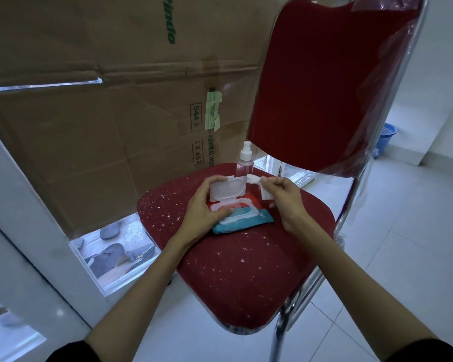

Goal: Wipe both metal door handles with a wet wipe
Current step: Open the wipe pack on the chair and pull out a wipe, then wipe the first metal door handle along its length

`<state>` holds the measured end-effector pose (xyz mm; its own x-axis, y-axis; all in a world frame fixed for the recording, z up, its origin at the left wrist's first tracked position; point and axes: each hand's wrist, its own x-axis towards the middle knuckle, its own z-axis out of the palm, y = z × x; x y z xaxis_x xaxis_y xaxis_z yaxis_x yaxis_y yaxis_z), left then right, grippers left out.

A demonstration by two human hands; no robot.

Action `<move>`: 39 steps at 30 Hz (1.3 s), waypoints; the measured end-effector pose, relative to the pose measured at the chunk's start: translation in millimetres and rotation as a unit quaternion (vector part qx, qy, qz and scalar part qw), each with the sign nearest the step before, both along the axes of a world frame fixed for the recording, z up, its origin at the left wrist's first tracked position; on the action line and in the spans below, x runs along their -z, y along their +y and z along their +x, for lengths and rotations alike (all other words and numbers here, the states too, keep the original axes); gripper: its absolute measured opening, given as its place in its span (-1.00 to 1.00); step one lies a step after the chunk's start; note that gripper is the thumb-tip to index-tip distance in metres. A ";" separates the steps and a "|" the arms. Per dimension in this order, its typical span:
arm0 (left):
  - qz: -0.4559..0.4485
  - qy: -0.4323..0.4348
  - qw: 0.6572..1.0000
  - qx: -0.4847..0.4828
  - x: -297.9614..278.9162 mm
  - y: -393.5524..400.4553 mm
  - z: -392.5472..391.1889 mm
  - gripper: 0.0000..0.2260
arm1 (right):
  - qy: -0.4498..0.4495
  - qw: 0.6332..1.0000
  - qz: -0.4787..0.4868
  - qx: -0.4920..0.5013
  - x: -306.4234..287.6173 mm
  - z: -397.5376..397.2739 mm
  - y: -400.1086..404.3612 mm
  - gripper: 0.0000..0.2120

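A teal and red pack of wet wipes (246, 220) lies on the seat of a red chair (246, 270). Its white plastic lid (228, 188) stands flipped open. My left hand (207, 205) rests on the pack, thumb on the lid's frame and fingers behind the raised lid. My right hand (285, 194) pinches a crumpled white wet wipe (262, 185), held just above and to the right of the pack. No metal door handle is in view.
A clear spray bottle (245, 163) stands at the back of the seat behind the pack. A large cardboard sheet (102, 113) covers the glass door on the left. A blue basket (386, 138) sits on the white tiled floor at the far right.
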<state>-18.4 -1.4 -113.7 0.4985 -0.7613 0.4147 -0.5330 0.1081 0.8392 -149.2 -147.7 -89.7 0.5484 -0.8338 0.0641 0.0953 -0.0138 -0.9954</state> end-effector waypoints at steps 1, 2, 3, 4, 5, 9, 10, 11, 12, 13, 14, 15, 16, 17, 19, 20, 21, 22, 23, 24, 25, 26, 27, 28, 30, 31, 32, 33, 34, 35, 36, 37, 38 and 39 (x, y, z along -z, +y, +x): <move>-0.003 0.001 1.000 -0.001 -0.4 0.5 -1.1 -0.41 | -0.006 1.000 0.014 0.002 -1.3 -0.8 -1.3 -0.86; 0.005 0.000 1.000 -0.006 0.1 0.6 -1.0 -0.40 | -0.014 1.000 0.028 0.002 -1.0 -1.5 -3.7 -0.83; 0.023 -0.009 1.000 -0.008 0.1 0.7 -1.7 -0.42 | -0.023 0.999 0.043 0.002 -0.9 -2.2 -4.8 -0.79; 0.045 -0.028 0.999 -0.011 0.0 1.1 -3.1 -0.48 | -0.032 0.998 0.056 0.002 -0.9 -2.8 -5.8 -0.74; 0.066 -0.057 0.996 -0.020 0.2 1.1 -4.6 -0.56 | -0.040 0.997 0.072 0.001 -1.9 -3.6 -6.0 -0.70; 0.111 -0.171 0.977 -0.064 -3.3 2.1 -11.1 -0.54 | -0.065 0.992 0.108 -0.008 -14.8 -4.6 -3.8 -0.75; 0.129 -0.195 0.969 -0.073 -3.8 1.2 -11.2 -0.48 | -0.065 0.991 0.116 -0.013 -20.8 -3.8 -3.8 -0.79; 0.150 -0.219 0.961 -0.080 -4.2 1.2 -11.9 -0.44 | -0.067 0.989 0.126 -0.022 -28.4 -3.6 -1.2 -0.81; 0.173 -0.243 0.951 -0.082 -5.9 1.2 -13.2 -0.41 | -0.066 0.988 0.133 -0.031 -34.5 -2.4 -0.3 -0.82; 0.200 -0.261 0.941 -0.078 -10.4 0.7 -13.6 -0.38 | -0.065 0.986 0.146 -0.038 -44.6 -0.8 1.9 -0.83; 0.228 -0.267 0.934 -0.067 -18.6 0.1 -13.6 -0.37 | -0.059 0.985 0.156 -0.044 -55.3 1.5 2.7 -0.83; 0.260 -0.265 0.927 -0.048 -25.1 -0.7 -12.9 -0.37 | -0.053 0.983 0.167 -0.048 -66.3 2.7 6.7 -0.84; 0.293 -0.251 0.922 -0.027 -35.7 -1.6 -10.4 -0.40 | -0.043 0.983 0.169 -0.051 -78.9 5.0 8.6 -0.85; 0.325 -0.212 0.922 -0.007 -49.2 -2.7 -5.7 -0.46 | -0.032 0.983 0.173 -0.053 -95.0 7.4 12.1 -0.87; 0.295 -0.043 0.955 0.013 -87.2 -1.6 0.9 -0.63 | -0.008 0.983 0.175 -0.059 -128.6 12.8 19.7 -0.92; 0.240 0.064 0.969 0.001 -111.8 -0.5 4.1 -0.69 | 0.003 0.983 0.172 -0.061 -146.7 16.2 23.3 -0.95; 0.188 0.160 0.969 -0.018 -144.0 0.8 7.7 -0.72 | 0.015 0.983 0.172 -0.061 -170.3 20.2 29.4 -0.93; 0.154 0.240 0.958 -0.027 -174.5 0.9 10.2 -0.72 | 0.025 0.984 0.166 -0.060 -187.9 24.0 34.0 -0.87; 0.134 0.304 0.943 -0.025 -205.6 1.7 14.8 -0.69 | 0.032 0.984 0.163 -0.059 -209.2 28.2 39.6 -0.83; 0.121 0.347 0.930 -0.024 -239.1 5.8 19.1 -0.67 | 0.040 0.985 0.154 -0.061 -232.4 32.6 45.1 -0.84; 0.114 0.361 0.925 -0.022 -272.8 12.6 22.4 -0.68 | 0.045 0.985 0.151 -0.069 -258.9 36.9 52.7 -0.87; 0.113 0.346 0.931 -0.018 -301.9 20.5 22.8 -0.71 | 0.048 0.985 0.144 -0.078 -280.0 40.3 59.3 -0.89; 0.113 0.313 0.943 -0.022 -333.9 30.4 24.7 -0.76 | 0.052 0.985 0.136 -0.090 -306.7 45.0 67.4 -0.89; 0.112 0.277 0.954 -0.031 -357.2 38.7 25.9 -0.81 | 0.057 0.985 0.123 -0.103 -326.0 48.8 73.6 -0.88; 0.096 0.243 0.964 -0.054 -407.9 58.7 27.7 -0.84 | 0.060 0.984 0.102 -0.133 -373.8 56.0 90.1 -0.84; 0.083 0.254 0.962 -0.062 -432.3 69.0 27.6 -0.85 | 0.061 0.983 0.094 -0.144 -397.6 58.6 98.7 -0.82; 0.070 0.272 0.958 -0.065 -456.6 79.8 27.0 -0.84 | 0.061 0.982 0.087 -0.158 -421.8 60.3 107.5 -0.81; 0.058 0.292 0.952 -0.065 -477.2 89.1 25.8 -0.83 | 0.055 0.980 0.084 -0.173 -444.1 60.9 115.9 -0.79; 0.046 0.313 0.947 -0.063 -499.2 98.6 25.2 -0.83 | 0.046 0.977 0.084 -0.189 -467.4 61.6 123.5 -0.78; 0.039 0.324 0.943 -0.064 -520.1 107.9 23.9 -0.86 | 0.040 0.975 0.083 -0.202 -489.8 61.2 131.6 -0.77; 0.033 0.332 0.941 -0.065 -540.7 118.0 21.6 -0.89 | 0.038 0.973 0.079 -0.212 -511.3 60.2 139.9 -0.76; 0.030 0.332 0.941 -0.066 -560.7 128.3 19.7 -0.92 | 0.036 0.972 0.074 -0.220 -531.6 58.8 148.1 -0.76; 0.020 0.337 0.939 -0.068 -579.0 138.5 17.4 -0.93 | 0.030 0.972 0.067 -0.225 -549.1 58.3 156.9 -0.75; 0.014 0.336 0.939 -0.071 -599.5 150.2 16.8 -0.92 | 0.025 0.972 0.054 -0.226 -569.0 58.3 167.4 -0.74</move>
